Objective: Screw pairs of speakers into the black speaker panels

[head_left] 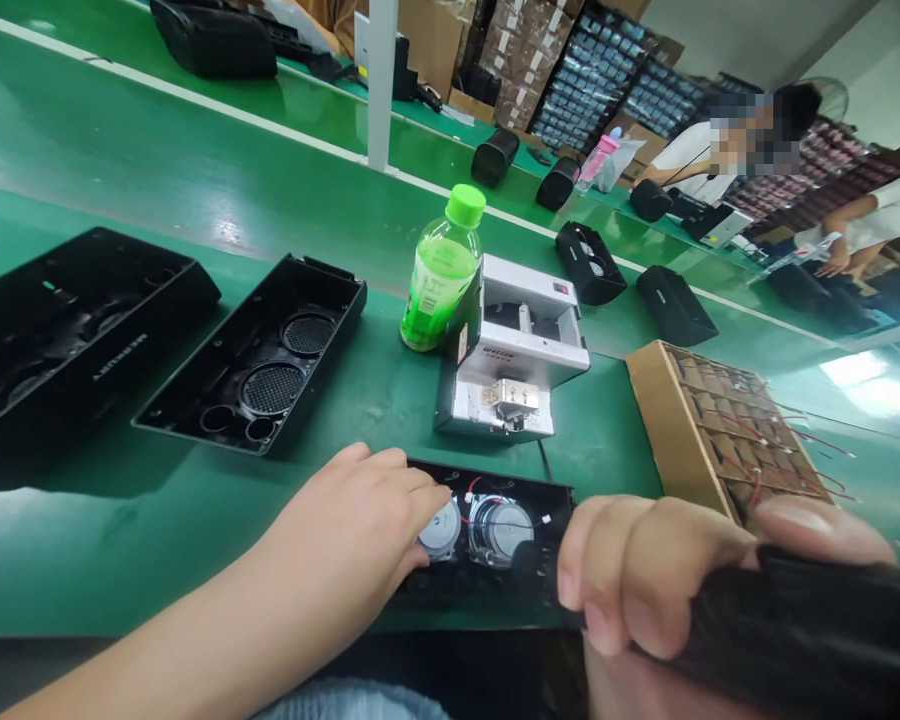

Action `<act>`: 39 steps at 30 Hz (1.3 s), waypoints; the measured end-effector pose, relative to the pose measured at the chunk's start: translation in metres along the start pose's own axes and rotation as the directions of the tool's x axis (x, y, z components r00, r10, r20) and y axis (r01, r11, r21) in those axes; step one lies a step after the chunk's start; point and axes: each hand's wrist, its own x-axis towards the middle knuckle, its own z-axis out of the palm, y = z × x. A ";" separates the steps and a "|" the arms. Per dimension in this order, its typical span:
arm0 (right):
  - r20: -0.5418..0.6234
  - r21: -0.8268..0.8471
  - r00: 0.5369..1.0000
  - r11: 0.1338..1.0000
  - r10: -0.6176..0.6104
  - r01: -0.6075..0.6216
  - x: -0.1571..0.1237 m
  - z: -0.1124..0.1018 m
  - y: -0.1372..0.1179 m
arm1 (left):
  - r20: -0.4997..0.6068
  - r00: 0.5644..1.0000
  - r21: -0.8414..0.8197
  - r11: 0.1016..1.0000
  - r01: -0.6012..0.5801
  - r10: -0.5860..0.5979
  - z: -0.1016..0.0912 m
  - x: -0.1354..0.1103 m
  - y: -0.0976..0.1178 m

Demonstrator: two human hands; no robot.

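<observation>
Green bench (375, 400), glossy green strip with white edge lines beyond it, wrapped stacks (521, 60) at the back. Person in white (690, 165) seated across the way, another worker's arm (859, 215) at far right. Work piece: black enclosure (551, 500) at the near edge, open side up, two round drivers inside, red leads with white plugs. Left hand (375, 520) has thumb and fingers at the rim of the left driver (444, 530); can't tell if it's pinched or just steadied. Right driver (506, 528) sits uncovered beside it. Right hand (645, 570) has fingers curled tight round a black tool (832, 625); its working end is too dark and blurred to read. Behind the enclosure: white machine (495, 355), green-capped bottle (442, 280) just left of it. Two black housings, one open shell (195, 390) and one lettered case (142, 320), lie left. Carton (667, 430) of wired brown parts sits right.
</observation>
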 end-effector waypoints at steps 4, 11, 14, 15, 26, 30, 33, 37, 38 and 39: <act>0.054 0.112 0.998 0.993 0.028 -0.034 -0.009 0.001 0.007 | -0.015 1.000 0.015 1.000 0.002 -0.002 0.001 0.001 0.001; 0.017 0.024 1.000 1.000 0.006 -0.006 -0.014 -0.004 0.015 | -0.035 0.999 0.007 1.000 -0.004 0.004 0.002 0.001 0.003; 0.002 -0.022 1.000 1.000 0.015 -0.015 -0.016 -0.006 0.016 | -0.040 0.999 0.005 1.000 -0.017 0.018 0.004 0.000 0.001; 0.011 -0.026 1.000 1.000 0.015 -0.014 -0.016 -0.006 0.016 | -0.037 0.999 0.000 1.000 -0.019 0.019 0.005 0.000 0.001; 0.049 0.052 0.995 0.995 0.088 -0.090 -0.010 -0.002 0.014 | -0.022 1.000 -0.014 1.000 -0.019 0.019 0.002 0.001 0.001; 0.050 0.008 0.990 0.991 0.131 -0.132 -0.010 0.005 0.009 | 0.000 1.000 -0.005 1.000 -0.024 0.024 0.000 0.002 0.003; 0.111 -0.063 0.977 0.983 0.180 -0.174 -0.011 0.007 0.007 | 0.005 1.000 0.009 1.000 -0.020 0.020 0.000 0.003 0.004; 0.250 -0.128 0.954 0.982 0.168 -0.139 -0.017 0.008 0.010 | -0.017 0.999 0.034 0.999 -0.033 0.034 0.001 0.000 0.006; 0.244 -0.128 0.961 0.987 0.129 -0.100 -0.019 0.009 0.012 | -0.022 0.999 0.033 0.999 -0.032 0.033 0.002 -0.001 0.006; 0.219 -0.122 0.973 0.991 0.078 -0.051 -0.021 0.010 0.014 | -0.026 0.999 0.028 0.999 -0.032 0.033 0.002 -0.001 0.007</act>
